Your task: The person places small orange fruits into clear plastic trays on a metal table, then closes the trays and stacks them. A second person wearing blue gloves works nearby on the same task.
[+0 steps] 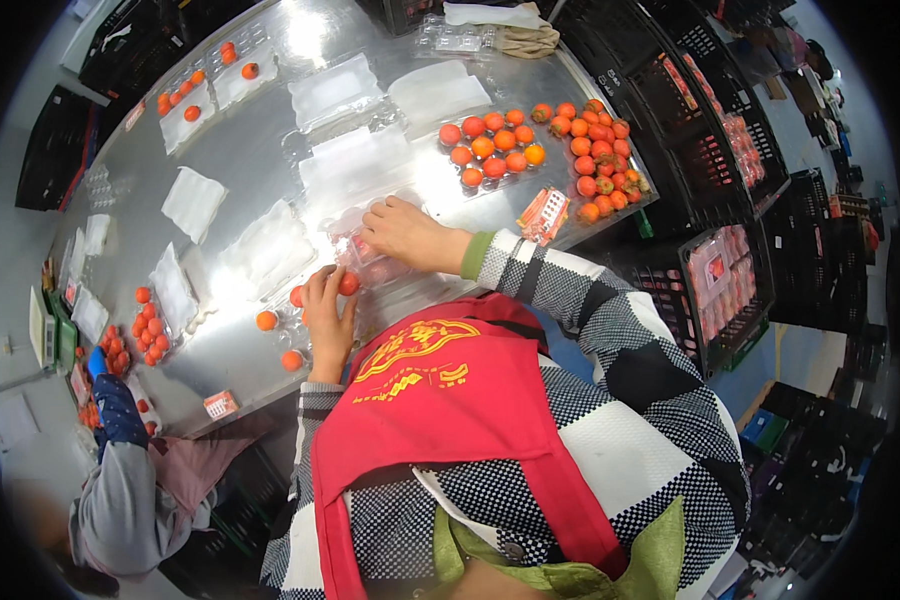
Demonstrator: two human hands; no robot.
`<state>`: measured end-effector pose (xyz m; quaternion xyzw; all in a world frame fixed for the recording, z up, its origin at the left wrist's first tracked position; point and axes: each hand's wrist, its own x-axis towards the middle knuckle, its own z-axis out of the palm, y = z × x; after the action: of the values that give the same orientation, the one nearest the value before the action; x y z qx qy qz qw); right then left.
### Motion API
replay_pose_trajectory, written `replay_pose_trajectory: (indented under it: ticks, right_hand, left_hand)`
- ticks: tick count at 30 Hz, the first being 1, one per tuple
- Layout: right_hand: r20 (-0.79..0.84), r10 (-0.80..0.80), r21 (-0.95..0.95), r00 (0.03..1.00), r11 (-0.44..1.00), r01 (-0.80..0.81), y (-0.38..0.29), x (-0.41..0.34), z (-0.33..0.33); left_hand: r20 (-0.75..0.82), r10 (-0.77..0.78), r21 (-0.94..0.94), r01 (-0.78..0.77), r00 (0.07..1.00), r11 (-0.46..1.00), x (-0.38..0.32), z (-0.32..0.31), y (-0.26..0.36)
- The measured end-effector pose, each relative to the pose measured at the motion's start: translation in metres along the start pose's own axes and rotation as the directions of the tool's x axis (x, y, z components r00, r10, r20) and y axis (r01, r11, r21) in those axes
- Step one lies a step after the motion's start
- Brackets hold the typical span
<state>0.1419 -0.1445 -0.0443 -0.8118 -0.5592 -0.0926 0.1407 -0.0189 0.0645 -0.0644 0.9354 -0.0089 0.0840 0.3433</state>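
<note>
My right hand (405,234) lies over a clear plastic clamshell (379,271), its fingers curled on the lid. Red tomatoes show through the plastic; the fingertips' undersides are partly hidden. To the left, my left hand (328,319) has a red tomato (349,283) between its thumb and fingertips. Around that hand sit loose tomatoes, one orange (266,321) and one red-orange (292,361), with others partly covered by the fingers. Beyond my hands, white liner sheets (356,165) lie in clear trays.
Rows of tomatoes (493,142) fill a tray at right, beside a heap of tomatoes (604,150) at the metal table's edge. Printed labels (544,216) lie nearby. Black crates (690,120) stand right of the table. A co-worker's blue-gloved hand (97,361) is at far left.
</note>
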Motion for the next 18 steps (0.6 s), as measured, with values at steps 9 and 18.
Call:
replay_pose_trajectory:
  ticks: [9,18]
  right_hand:
    - [0.009,0.198,0.328,0.980,0.926,-0.190,0.014,0.000,-0.012]
    - [0.371,0.670,0.690,0.643,-0.663,0.292,0.097,-0.028,-0.013]
  left_hand:
    - [0.005,-0.024,0.025,0.023,1.000,0.999,0.003,0.001,0.006]
    - [-0.013,-0.077,0.039,0.077,0.997,0.996,0.000,0.000,0.016]
